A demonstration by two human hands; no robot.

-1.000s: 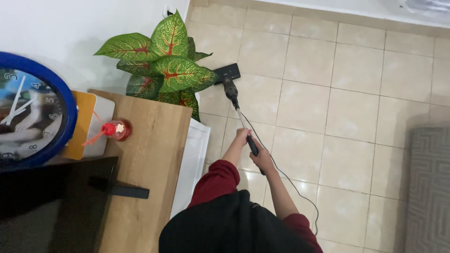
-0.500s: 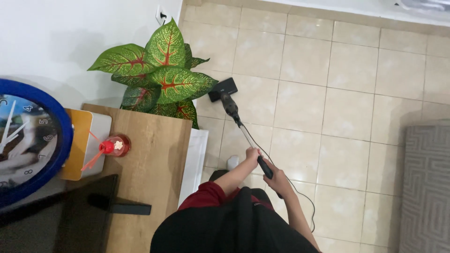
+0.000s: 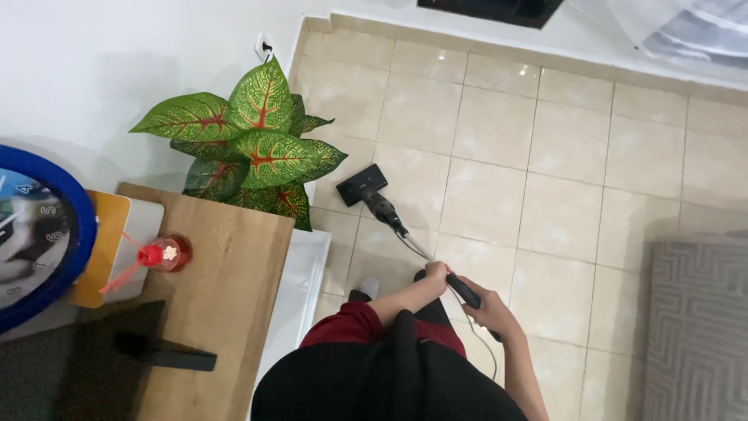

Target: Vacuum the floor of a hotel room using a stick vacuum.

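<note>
On the tiled floor (image 3: 506, 148), below the plant's leaves, vacuum head (image 3: 361, 184): black, flat, resting on a beige tile near the wall corner. Running back from it toward the body, a slim vacuum wand (image 3: 405, 234), tilted low, black near the head, pale metal in the middle, black grip at the near end. Left hand (image 3: 436, 273) wrapped around the wand just ahead of the grip, fingers curled shut on it. Right hand (image 3: 487, 308) closed on the black grip behind, thumb side up, forearm bare, dark red sleeve pushed back. Thin black cord (image 3: 492, 355) hanging from the grip and looping down beside the right forearm.

Left of the head, large-leaved plant (image 3: 238, 148), green with red veins, standing at the far end of the wooden cabinet (image 3: 226, 288). Near the cabinet's far left corner, small red bottle (image 3: 167, 253) with a red nozzle, just beside a white and orange box (image 3: 117, 245). Beyond the cabinet's left edge, round blue-rimmed clock (image 3: 39, 234), partly cut off. Near the cabinet's front edge, dark screen (image 3: 78, 366) on a black foot. At the right edge of the floor, grey patterned rug (image 3: 697, 327), well apart from the vacuum head. On the wall above the plant, white socket (image 3: 264, 47).
</note>
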